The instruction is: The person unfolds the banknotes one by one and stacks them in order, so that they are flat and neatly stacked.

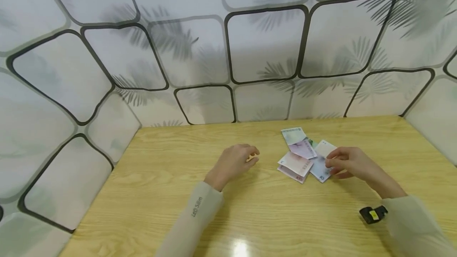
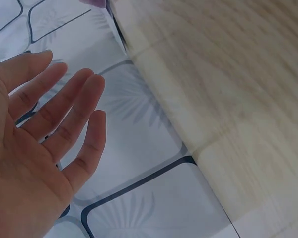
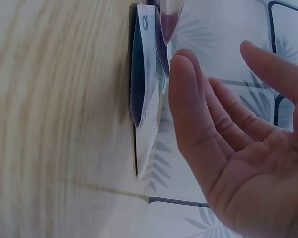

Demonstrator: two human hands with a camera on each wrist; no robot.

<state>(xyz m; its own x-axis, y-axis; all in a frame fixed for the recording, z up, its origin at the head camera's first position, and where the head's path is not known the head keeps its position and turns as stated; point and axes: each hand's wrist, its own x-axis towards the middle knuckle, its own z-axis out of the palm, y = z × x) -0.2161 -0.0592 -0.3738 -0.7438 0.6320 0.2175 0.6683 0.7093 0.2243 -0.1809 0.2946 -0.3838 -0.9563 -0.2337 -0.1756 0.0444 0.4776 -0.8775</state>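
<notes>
Several folded banknotes lie in an overlapping pile on the wooden table point(image 1: 153, 193). A pale green note point(image 1: 292, 135) is at the back, with a purple note point(image 1: 302, 148) overlapping it. In front lies a folded pinkish-red note point(image 1: 297, 164), its halves partly apart. To its right is a bluish note point(image 1: 320, 169), whose fold stands slightly apart in the right wrist view. My right hand point(image 1: 351, 165) hovers at the right side of the pile, fingers loosely bent and holding nothing. Left of the pile, my left hand point(image 1: 233, 163) is held above the table, relaxed, with nothing in it.
A patterned wall covering point(image 1: 264, 46) with dark rounded outlines and grey leaves rises behind the table and at both sides. Beside the right sleeve is a small black device point(image 1: 373, 214) with a yellow label.
</notes>
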